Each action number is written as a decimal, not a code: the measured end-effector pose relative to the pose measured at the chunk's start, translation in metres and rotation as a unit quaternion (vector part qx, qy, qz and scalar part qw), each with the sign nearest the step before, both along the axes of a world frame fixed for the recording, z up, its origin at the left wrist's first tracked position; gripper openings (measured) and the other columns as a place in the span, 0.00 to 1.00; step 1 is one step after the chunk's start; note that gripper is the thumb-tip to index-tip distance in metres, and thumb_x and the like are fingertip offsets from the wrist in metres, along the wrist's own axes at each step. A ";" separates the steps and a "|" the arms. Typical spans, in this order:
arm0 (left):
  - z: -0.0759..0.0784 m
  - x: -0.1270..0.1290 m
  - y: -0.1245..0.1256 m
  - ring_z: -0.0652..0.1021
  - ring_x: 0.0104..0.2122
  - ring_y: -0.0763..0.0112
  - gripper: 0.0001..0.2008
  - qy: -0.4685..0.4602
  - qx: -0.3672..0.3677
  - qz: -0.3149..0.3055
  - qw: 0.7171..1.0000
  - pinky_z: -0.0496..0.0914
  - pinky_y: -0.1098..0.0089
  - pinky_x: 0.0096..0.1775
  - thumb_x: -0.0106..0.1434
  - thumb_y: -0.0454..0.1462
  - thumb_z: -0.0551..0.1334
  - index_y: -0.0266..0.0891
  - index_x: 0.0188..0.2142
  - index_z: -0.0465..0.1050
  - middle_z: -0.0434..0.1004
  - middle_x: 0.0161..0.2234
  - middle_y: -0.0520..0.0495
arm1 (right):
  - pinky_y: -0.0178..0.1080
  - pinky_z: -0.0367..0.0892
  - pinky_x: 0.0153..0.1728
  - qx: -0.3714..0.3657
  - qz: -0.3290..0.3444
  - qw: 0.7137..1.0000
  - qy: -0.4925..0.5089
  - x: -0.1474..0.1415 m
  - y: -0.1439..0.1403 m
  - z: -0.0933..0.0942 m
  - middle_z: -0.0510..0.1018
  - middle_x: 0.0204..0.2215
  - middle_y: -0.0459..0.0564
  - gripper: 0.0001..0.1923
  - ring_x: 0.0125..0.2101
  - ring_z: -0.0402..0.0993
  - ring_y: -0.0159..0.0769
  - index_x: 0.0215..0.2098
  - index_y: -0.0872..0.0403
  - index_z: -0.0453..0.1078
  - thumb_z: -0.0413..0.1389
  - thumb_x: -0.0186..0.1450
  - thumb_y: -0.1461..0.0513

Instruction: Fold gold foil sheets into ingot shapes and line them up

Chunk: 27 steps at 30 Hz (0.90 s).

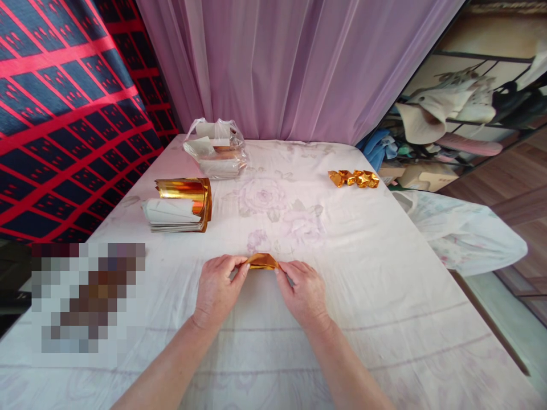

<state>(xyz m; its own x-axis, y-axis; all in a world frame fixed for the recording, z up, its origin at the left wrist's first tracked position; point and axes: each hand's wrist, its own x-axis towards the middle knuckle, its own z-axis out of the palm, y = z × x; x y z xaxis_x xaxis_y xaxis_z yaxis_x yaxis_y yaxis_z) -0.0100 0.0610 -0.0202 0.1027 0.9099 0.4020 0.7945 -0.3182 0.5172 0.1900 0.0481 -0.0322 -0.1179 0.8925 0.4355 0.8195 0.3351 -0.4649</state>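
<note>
— Both forearms came up from the near edge of the worktop (384,319); what were the fingers doing?

— Pinching; the left hand (217,287) had its fingers (240,272) closed on one end of a small folded gold foil piece (262,261); the right hand (304,290) had its fingers (285,272) closed on the other end; the piece sat between them, low over the flowered cloth in the middle of the worktop, though whether it touched the cloth I could not tell.

— How would you judge the step was best done?

— Foil creases for good, so I would say the grip should be kept near the ends with even pressure, and the edges lined up before any fold was pressed flat.

— And farther out?

— To the left lay a stack of gold foil sheets (182,205), the top ones curled; behind it stood a clear plastic bag (217,148) with more paper inside; well apart on the right sat a small row of finished gold pieces (354,178), touching one another; beyond hung a mauve curtain (282,62).
</note>
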 end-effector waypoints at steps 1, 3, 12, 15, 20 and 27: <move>0.000 0.000 0.000 0.79 0.30 0.67 0.06 0.001 -0.002 0.000 1.000 0.70 0.64 0.38 0.66 0.37 0.60 0.43 0.35 0.77 0.82 0.31 0.53 | 0.37 0.63 0.34 0.000 0.002 1.000 -0.002 0.000 0.000 0.000 0.81 0.30 0.49 0.12 0.31 0.76 0.37 0.36 0.51 0.77 0.51 0.69 0.62; 0.000 0.000 0.000 0.79 0.31 0.67 0.06 0.004 -0.001 0.000 1.000 0.69 0.64 0.38 0.65 0.37 0.60 0.43 0.35 0.77 0.82 0.31 0.52 | 0.37 0.62 0.34 -0.001 0.007 1.000 -0.005 0.000 0.000 0.000 0.81 0.29 0.49 0.12 0.31 0.75 0.37 0.35 0.51 0.77 0.51 0.69 0.62; -0.001 0.000 -0.001 0.80 0.32 0.65 0.05 0.037 0.013 -0.005 0.999 0.68 0.62 0.38 0.66 0.35 0.60 0.42 0.35 0.76 0.82 0.31 0.51 | 0.37 0.60 0.33 0.005 0.023 1.000 -0.001 0.000 -0.001 0.004 0.80 0.27 0.47 0.11 0.29 0.74 0.36 0.31 0.52 0.76 0.52 0.68 0.63; -0.001 0.001 -0.002 0.79 0.32 0.64 0.05 0.049 0.011 -0.007 0.999 0.68 0.62 0.38 0.66 0.35 0.61 0.43 0.35 0.77 0.81 0.31 0.52 | 0.37 0.60 0.33 0.012 0.024 1.000 -0.008 0.000 -0.001 0.004 0.79 0.26 0.47 0.12 0.29 0.73 0.35 0.30 0.52 0.76 0.52 0.68 0.63; 0.000 0.000 -0.002 0.79 0.32 0.64 0.05 0.059 0.013 -0.013 0.998 0.67 0.62 0.38 0.65 0.35 0.61 0.43 0.34 0.77 0.81 0.30 0.52 | 0.37 0.59 0.33 0.011 0.026 0.999 -0.015 -0.001 -0.001 0.004 0.79 0.25 0.47 0.12 0.29 0.73 0.35 0.30 0.51 0.75 0.52 0.68 0.63; 0.001 0.002 -0.002 0.78 0.31 0.64 0.07 0.060 0.016 -0.006 0.998 0.66 0.62 0.38 0.65 0.35 0.59 0.42 0.32 0.75 0.79 0.28 0.52 | 0.38 0.56 0.31 0.023 0.021 0.999 -0.028 -0.003 -0.002 0.006 0.76 0.23 0.46 0.13 0.27 0.70 0.34 0.26 0.52 0.73 0.52 0.67 0.64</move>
<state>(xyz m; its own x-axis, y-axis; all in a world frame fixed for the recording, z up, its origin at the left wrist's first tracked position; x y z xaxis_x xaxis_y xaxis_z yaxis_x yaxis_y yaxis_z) -0.0082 0.0593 -0.0188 0.1631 0.8951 0.4150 0.8464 -0.3431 0.4072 0.1872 0.0461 -0.0261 -0.1813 0.8650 0.4679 0.8286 0.3906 -0.4010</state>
